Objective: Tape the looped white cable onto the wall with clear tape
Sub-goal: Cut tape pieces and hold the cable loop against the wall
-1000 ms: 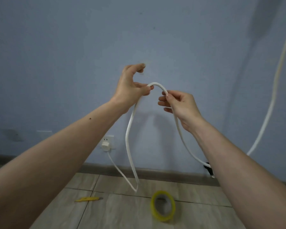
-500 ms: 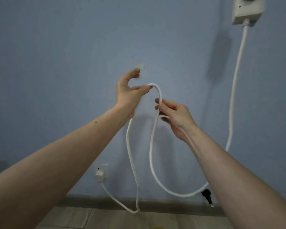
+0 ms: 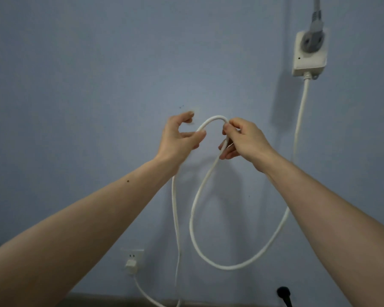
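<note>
- Both hands raised in front of the blue wall [image 3: 75,85]; the white cable [image 3: 192,218] bends in an arch between them, its two legs hanging down and sweeping round in a wide loop low on the wall
- Left hand [image 3: 177,138]: thumb and middle fingers pinch the left leg of the arch; forefinger lifted and curled near a pale patch on the wall [image 3: 194,109], possibly a bit of tape, too faint to call
- Right hand [image 3: 244,140]: fingers curled round the right shoulder of the arch, cable passing down through the grip
- Step in hand, as I read it: setting the loop's top where it will be fixed; best to hold the arch flat to the wall, keep the legs untwisted, let the hanging weight settle before any tape goes on; one hand must keep the bend pinned while the other frees itself for tape
- Cable climbs on the right to a white power block [image 3: 309,54] with a grey plug [image 3: 313,41] in it; a white plug [image 3: 131,265] sits in the low wall socket [image 3: 132,254]
- Hidden or unclear: no tape roll in view; cable's lower run cut off at the bottom edge; a black object [image 3: 284,295] at bottom edge only partly seen; whether the arch touches the wall cannot be told
</note>
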